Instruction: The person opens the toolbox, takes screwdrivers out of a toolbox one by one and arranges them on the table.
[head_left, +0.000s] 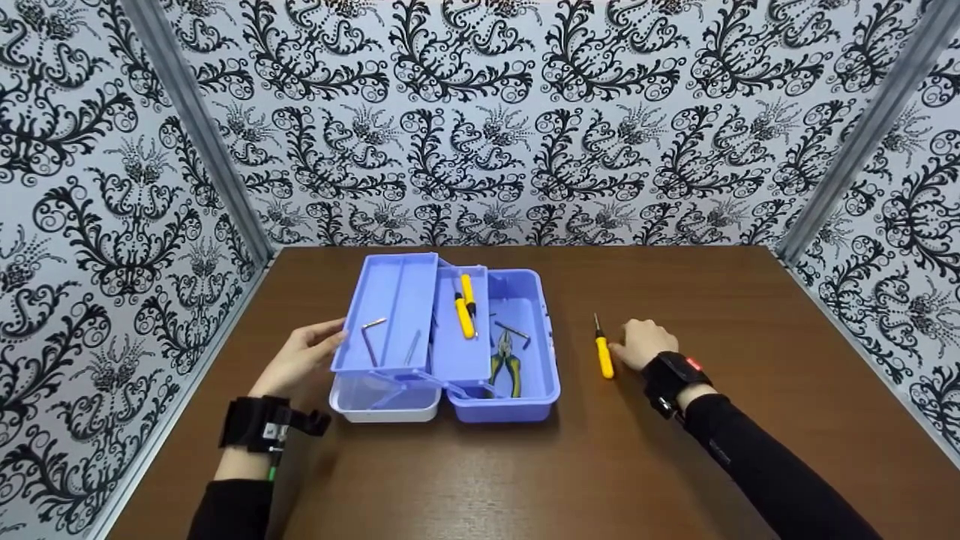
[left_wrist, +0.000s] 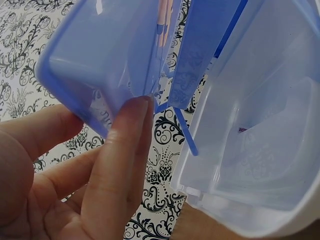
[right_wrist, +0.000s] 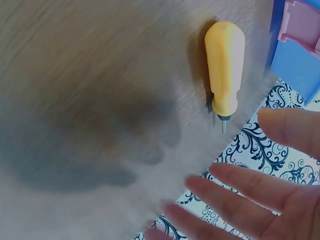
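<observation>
An open purple toolbox [head_left: 504,411] stands on the table with its stepped trays swung out to the left. My left hand [head_left: 296,358] grips the left edge of the upper tray [head_left: 381,300]; in the left wrist view its fingers [left_wrist: 107,182] pinch the tray's corner. That tray holds an L-shaped hex key [head_left: 368,346] and a thin metal rod [head_left: 412,347]. Right of the toolbox, a yellow-handled screwdriver [head_left: 604,358] lies on the wood, tip pointing away. Beside it is my right hand [head_left: 649,343], with fingers spread and nothing held in the right wrist view.
Two yellow screwdrivers [head_left: 464,316] lie in the middle tray [head_left: 461,364]. Green-handled pliers [head_left: 515,369] and another hex key [head_left: 513,331] are in the toolbox's base. Its white lid [head_left: 386,415] rests under the upper tray. Patterned walls [head_left: 480,150] enclose the brown table [head_left: 465,480].
</observation>
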